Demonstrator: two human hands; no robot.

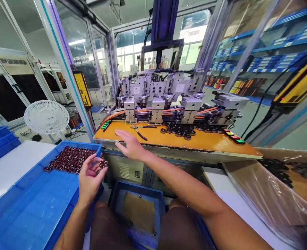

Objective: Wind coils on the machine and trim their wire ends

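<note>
My left hand (pixel 90 177) pinches a small round dark-red part (pixel 103 164) with shiny metal spots between thumb and fingers. It is held beside the right end of a long blue tray (pixel 62 222). A heap of similar small dark-red parts (pixel 71 159) lies at the far end of that tray. My right hand (pixel 130 145) hovers at the front edge of the orange worktop (pixel 153 139), fingers apart and pointing left, with nothing visible in it. Just beyond it are pliers (pixel 140 132) with dark and yellow handles.
Behind the worktop stands a machine with several metal clamp blocks (pixel 157 109). Black round parts (pixel 181 131) cluster in front of it. Push buttons (pixel 233 136) sit at the right. A blue bin (pixel 161 199) is between my knees; a plastic-lined box (pixel 262 187) stands at right.
</note>
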